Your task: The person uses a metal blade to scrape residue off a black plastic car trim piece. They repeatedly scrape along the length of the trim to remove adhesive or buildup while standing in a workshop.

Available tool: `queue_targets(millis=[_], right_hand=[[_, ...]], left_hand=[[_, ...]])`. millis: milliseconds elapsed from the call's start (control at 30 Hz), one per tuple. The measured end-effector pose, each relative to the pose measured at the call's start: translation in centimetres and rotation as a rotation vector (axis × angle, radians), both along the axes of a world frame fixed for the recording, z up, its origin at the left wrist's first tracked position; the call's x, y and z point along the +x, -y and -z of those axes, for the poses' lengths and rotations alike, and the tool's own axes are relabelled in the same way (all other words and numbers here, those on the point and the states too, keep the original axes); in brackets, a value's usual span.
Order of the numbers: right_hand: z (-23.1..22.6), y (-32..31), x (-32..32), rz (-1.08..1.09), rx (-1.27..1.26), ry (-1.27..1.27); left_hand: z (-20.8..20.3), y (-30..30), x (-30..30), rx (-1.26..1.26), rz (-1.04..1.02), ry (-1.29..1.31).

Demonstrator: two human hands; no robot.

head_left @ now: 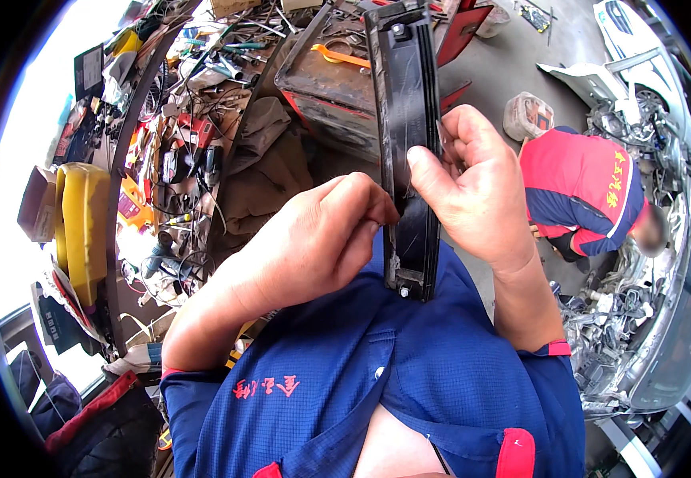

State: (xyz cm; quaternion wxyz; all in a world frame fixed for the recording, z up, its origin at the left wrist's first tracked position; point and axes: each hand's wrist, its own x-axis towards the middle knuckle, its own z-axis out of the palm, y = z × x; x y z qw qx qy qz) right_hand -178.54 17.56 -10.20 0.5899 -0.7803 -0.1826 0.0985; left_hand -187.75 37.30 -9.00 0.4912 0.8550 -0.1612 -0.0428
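Note:
A long black trim piece point(406, 119), scuffed and ribbed along its length, stands nearly upright in front of my chest, with a bolt or clip near each end. My right hand point(477, 179) is closed round its right edge, thumb lying on its face and fingers curled behind. At the left edge, lower down, my left hand point(314, 235) is closed in a pinch. Its fingertips meet the piece, and whether anything small sits between them is hidden.
A worn tool cabinet point(329, 95) with an orange-handled tool point(341, 56) on top stands ahead. A cluttered bench point(194, 151) of tools and cables runs along the left. To the right a person in red and blue point(577, 183) bends beside a dismantled car point(672, 319).

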Motion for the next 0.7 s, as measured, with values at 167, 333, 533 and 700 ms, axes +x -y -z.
queue_targets(millis=[167, 333, 533, 700], right_hand=[[0.0, -0.2, -0.1, 0.009, -0.046, 0.033], [-0.4, 1.0, 0.5, 0.046, -0.107, 0.039], [0.2, 0.5, 0.6, 0.026, 0.042, 0.015], [0.2, 1.2, 0.7, 0.045, -0.056, 0.003]], left_hand=[[0.3, -0.3, -0.3, -0.043, 0.054, -0.152], [0.5, -0.9, -0.2, -0.124, 0.083, 0.074], [0.7, -0.3, 0.2, -0.047, 0.074, 0.230], [-0.3, 0.0, 0.0, 0.018, 0.085, 0.089]])
